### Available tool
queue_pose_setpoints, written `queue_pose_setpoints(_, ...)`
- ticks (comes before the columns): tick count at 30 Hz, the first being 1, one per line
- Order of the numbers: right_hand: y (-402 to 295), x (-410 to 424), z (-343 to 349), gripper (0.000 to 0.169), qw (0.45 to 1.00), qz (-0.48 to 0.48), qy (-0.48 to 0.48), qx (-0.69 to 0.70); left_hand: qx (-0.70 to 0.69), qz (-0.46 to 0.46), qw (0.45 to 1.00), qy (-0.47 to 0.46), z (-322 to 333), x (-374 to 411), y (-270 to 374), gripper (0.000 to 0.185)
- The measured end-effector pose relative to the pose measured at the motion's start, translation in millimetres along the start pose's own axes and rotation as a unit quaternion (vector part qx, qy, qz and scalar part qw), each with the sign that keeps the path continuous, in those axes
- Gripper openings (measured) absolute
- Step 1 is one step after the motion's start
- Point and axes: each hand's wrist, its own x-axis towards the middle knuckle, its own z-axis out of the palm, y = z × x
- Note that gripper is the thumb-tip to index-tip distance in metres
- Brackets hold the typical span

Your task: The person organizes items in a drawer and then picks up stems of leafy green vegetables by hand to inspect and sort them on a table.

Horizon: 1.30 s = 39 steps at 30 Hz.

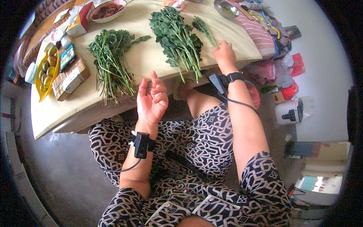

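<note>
My right hand is closed around the lower stem of a single leafy green sprig, which rests along the right part of the table. Palm up, my left hand is in front of the table edge with its fingers loosely curled and nothing in it. A large bunch of broad-leaved greens lies between and beyond the two hands, its stems overhanging the front edge. To the left sits a second bunch of thin-stemmed greens, also reaching over the edge.
The pale table carries a yellow dish of oval fruit, a cardboard box, a phone showing a picture, a bowl of dark food and a metal bowl. Plastic bags and a white bucket stand at right.
</note>
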Motion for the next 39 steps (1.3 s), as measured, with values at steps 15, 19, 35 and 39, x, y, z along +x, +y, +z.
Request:
queue_pose_setpoints(15, -52, -9, -4, 0.023, 0.951, -0.026, -0.182, 0.247, 0.103, 0.136, 0.978, 0.122, -9, -15, 3, 0.018)
queue_pose_setpoints(19, -48, -11, -1, 0.027, 0.950, -0.014, -0.201, 0.237, 0.106, 0.152, 0.968, 0.168, -9, -18, 1, 0.020)
queue_pose_setpoints(35, -63, -13, -12, 0.024, 0.950, 0.026, -0.127, 0.284, 0.164, 0.160, 0.955, 0.189, -4, -19, -3, 0.017)
queue_pose_setpoints(39, -67, -15, -15, 0.023, 0.941, 0.051, -0.151, 0.300, 0.183, 0.141, 0.960, 0.161, -6, -19, -1, 0.019)
